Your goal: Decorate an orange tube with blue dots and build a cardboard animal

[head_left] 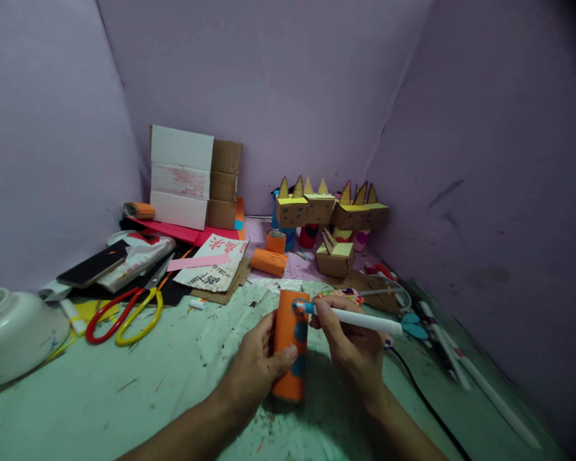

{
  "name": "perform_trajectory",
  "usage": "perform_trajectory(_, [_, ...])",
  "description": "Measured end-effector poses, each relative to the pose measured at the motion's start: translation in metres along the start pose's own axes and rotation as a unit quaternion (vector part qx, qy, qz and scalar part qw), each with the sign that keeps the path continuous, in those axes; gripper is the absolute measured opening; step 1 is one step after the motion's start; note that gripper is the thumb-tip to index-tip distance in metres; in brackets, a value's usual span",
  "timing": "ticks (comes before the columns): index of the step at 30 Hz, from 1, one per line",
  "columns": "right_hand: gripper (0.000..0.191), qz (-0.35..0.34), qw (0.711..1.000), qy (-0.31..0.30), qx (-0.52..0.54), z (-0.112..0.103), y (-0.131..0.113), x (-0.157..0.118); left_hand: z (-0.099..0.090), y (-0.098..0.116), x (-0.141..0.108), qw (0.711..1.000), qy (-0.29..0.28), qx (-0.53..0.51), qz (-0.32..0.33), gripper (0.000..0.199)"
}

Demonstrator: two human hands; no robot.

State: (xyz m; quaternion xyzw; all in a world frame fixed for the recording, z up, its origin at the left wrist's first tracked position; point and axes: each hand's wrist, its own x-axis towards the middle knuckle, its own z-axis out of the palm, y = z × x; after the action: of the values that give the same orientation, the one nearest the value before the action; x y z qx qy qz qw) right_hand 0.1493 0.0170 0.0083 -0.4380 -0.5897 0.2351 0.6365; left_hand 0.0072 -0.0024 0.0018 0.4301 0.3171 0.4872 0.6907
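Observation:
My left hand (pixel 259 355) is wrapped round an orange paper tube (pixel 288 374) and holds it upright, the thumb on its front. Two blue dots show down the tube's front, with a blue circle outline above them. In my right hand (pixel 348 339) is a white marker (pixel 365 319) with a blue end, pinched between thumb and fingers. The marker's tip touches the tube at the circle outline near the top.
Red and yellow scissors (pixel 139 317) lie left, beside a white pot (pixel 16 336). Behind are orange rolls (pixel 269 262), cardboard cat heads (pixel 292 211) on coloured tubes, and a folded cardboard box (pixel 180 179). Markers (pixel 454 358) and a black cable (pixel 427 400) lie right.

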Motion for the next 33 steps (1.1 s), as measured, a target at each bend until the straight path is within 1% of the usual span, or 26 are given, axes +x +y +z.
perform_trajectory(5, [0.015,0.001,1.0,0.002,0.003,0.0,0.0007,0.002,0.0006,0.0001,-0.0003,1.0,-0.003,-0.002,-0.001,0.065])
perform_trajectory(11, [0.019,0.002,1.0,-0.014,0.003,-0.0002,-0.0029,0.0008,0.0004,-0.0018,-0.0004,1.0,0.006,-0.012,-0.007,0.065])
perform_trajectory(20, [0.018,-0.002,1.0,-0.005,-0.02,-0.0013,0.0004,0.0001,-0.0035,-0.005,-0.0002,1.0,0.008,-0.003,-0.011,0.067])
perform_trajectory(25, [0.018,0.02,1.0,-0.006,-0.002,0.0,0.001,-0.0011,-0.0036,-0.0059,0.0003,1.0,0.002,-0.004,-0.003,0.066])
perform_trajectory(29, [0.017,0.021,1.0,0.002,0.013,0.0007,0.003,-0.0012,-0.0034,-0.0061,0.0005,1.0,0.008,0.001,-0.005,0.064])
perform_trajectory(33, [0.016,0.032,0.999,0.01,0.012,0.0,0.0051,-0.0007,-0.0039,-0.0059,0.0011,1.0,0.004,0.001,-0.005,0.067])
